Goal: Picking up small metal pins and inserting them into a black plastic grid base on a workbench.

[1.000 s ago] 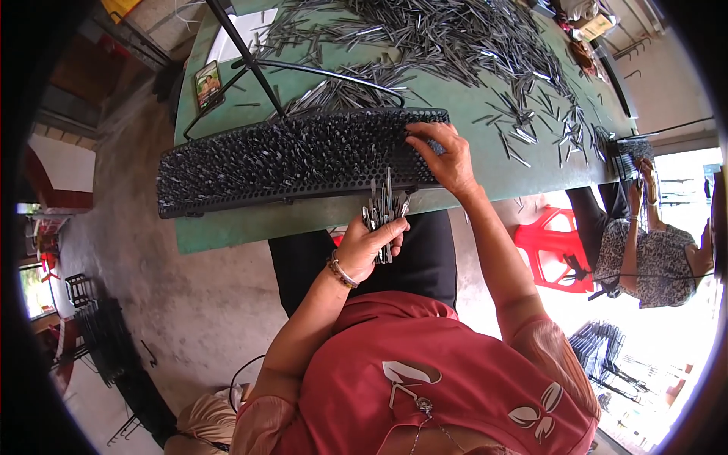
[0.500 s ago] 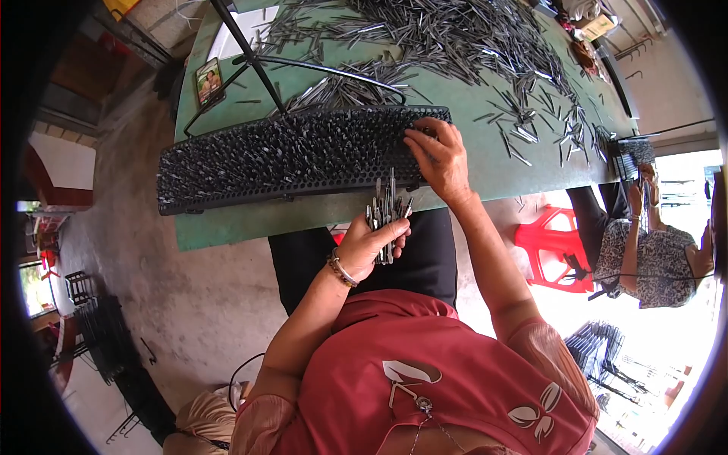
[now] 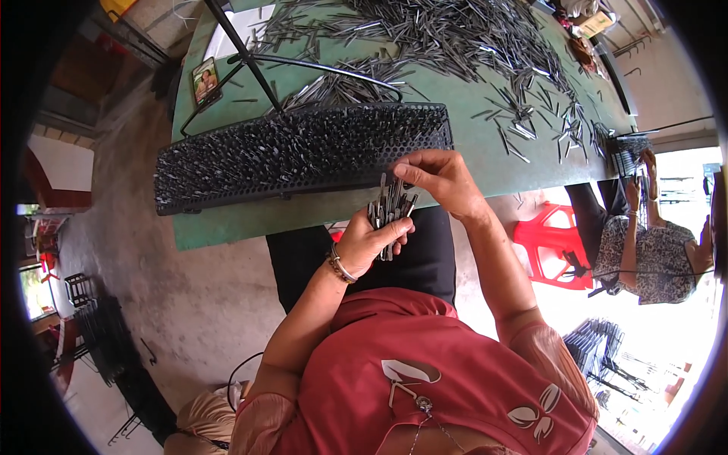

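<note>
A bundle of thin metal strips [image 3: 388, 203] sticks up out of my left hand [image 3: 365, 241], whose fingers are wrapped round it. Just above the bundle, the thumb and fingertips of my right hand [image 3: 440, 180] pinch the upper end of one strip. Directly beyond both hands lies a long black perforated rack [image 3: 303, 186], its holes packed with strips standing on end. Some holes along its near edge and right end hold no strip. A black metal frame [image 3: 262, 82] rises behind the rack.
Loose strips [image 3: 455, 38] lie heaped across the green table [image 3: 531, 171]. A phone [image 3: 205, 81] leans at the table's left. At the right, another person [image 3: 644, 254] works beside a red stool [image 3: 550, 246]. Black racks [image 3: 599, 349] stand on the floor behind.
My right hand has come back from the rack's right end, down and toward me, to the top of the bundle. My left hand keeps its hold on the strips.
</note>
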`<action>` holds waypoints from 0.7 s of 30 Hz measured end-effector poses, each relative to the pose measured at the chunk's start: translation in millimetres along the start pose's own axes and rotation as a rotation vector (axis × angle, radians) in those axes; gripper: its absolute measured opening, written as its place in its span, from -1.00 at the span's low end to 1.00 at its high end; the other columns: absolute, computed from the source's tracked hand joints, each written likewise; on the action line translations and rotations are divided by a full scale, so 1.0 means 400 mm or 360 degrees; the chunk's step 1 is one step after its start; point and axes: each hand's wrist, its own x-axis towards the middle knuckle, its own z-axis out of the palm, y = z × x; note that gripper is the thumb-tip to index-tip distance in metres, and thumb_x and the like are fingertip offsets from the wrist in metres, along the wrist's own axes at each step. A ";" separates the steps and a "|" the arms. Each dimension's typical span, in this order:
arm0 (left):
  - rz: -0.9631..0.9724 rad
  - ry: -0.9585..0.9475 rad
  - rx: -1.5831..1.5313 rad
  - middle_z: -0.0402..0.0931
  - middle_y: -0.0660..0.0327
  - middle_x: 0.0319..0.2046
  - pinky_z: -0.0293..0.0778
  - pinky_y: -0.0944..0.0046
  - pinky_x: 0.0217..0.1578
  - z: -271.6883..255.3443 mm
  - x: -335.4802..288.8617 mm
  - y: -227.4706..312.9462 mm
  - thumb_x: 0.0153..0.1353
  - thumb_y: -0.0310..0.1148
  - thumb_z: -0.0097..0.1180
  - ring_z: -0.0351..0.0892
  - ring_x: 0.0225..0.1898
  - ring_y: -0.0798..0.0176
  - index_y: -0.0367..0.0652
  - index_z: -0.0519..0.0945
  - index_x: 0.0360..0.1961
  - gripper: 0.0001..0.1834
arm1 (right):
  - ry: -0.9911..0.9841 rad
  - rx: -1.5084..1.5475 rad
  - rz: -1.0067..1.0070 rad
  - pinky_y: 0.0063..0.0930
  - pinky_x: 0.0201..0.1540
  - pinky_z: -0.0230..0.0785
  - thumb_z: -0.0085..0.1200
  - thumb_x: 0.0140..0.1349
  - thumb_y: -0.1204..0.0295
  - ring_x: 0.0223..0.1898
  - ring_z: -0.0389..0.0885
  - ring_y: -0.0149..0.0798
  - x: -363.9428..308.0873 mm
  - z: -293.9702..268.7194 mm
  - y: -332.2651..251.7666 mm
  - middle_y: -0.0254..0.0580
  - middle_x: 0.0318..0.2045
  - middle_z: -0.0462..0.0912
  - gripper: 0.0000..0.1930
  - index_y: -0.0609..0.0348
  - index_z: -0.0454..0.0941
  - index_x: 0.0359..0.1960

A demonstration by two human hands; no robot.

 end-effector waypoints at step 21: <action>-0.0195 0.0096 -0.0158 0.52 0.25 -0.45 0.40 0.46 -0.56 -0.020 0.018 -0.036 0.21 -0.38 0.14 0.46 -0.51 0.47 -0.29 0.53 -0.11 -0.73 | 0.0694 -0.0528 -0.0656 -0.58 -0.16 0.40 0.18 0.17 0.49 -0.28 0.58 -0.45 0.105 -0.012 0.045 -0.24 -0.33 0.66 -0.83 0.28 0.62 -0.22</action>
